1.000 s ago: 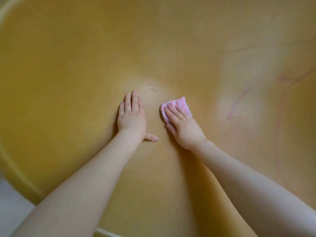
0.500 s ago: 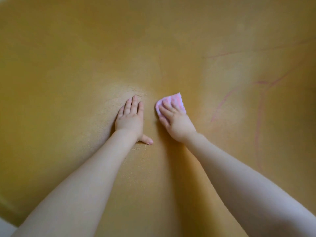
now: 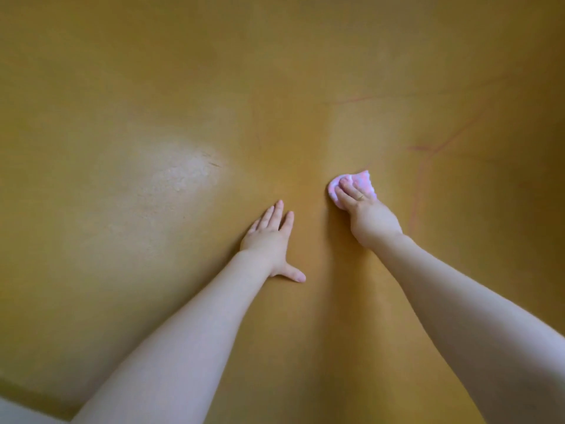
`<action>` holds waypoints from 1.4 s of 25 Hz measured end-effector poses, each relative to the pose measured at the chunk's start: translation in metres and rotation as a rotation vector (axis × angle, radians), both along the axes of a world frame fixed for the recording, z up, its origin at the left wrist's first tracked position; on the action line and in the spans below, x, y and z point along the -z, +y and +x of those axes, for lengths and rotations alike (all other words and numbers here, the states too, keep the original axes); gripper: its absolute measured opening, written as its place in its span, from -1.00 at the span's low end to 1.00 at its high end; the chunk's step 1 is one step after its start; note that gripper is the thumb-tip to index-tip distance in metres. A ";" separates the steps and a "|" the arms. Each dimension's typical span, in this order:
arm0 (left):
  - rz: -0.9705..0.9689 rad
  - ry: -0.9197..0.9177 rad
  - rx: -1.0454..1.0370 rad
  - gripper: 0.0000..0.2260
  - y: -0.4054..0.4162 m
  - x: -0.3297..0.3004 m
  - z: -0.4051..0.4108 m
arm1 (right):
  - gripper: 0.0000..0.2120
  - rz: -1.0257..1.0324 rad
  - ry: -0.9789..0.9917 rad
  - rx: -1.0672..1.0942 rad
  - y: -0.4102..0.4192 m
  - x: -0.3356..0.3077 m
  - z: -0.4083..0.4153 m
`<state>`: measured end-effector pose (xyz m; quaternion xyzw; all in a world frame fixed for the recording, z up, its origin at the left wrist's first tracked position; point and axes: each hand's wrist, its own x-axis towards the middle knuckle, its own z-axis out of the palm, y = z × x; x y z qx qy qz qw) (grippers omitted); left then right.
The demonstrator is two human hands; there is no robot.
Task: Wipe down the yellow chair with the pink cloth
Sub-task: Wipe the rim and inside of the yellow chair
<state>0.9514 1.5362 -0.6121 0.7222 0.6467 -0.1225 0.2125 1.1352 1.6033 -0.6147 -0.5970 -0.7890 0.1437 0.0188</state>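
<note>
The yellow chair fills almost the whole view as a curved, scuffed plastic surface. My right hand presses the folded pink cloth flat against it right of centre, fingers on top of the cloth, a ring on one finger. Part of the cloth is hidden under those fingers. My left hand lies flat on the chair a little left of and below the cloth, fingers together, thumb out to the right, holding nothing.
Thin reddish lines run across the chair to the right of the cloth. A pale worn patch shows to the left. A strip of light floor appears at the bottom left corner.
My right hand has slid the cloth to the right, widening the gap to my left hand. The view has moved closer, so the chair's rim is now out of sight.
</note>
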 end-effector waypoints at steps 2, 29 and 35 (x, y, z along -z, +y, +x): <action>0.007 -0.011 -0.016 0.15 -0.001 -0.001 0.000 | -0.39 0.015 0.061 -0.002 -0.020 0.003 -0.008; -0.028 0.060 -0.034 0.17 -0.001 -0.002 0.005 | -0.57 0.292 -0.042 -0.161 -0.011 0.028 0.012; -0.034 0.105 -0.023 0.19 0.004 -0.002 0.009 | -0.40 0.170 0.158 0.044 -0.037 0.039 -0.017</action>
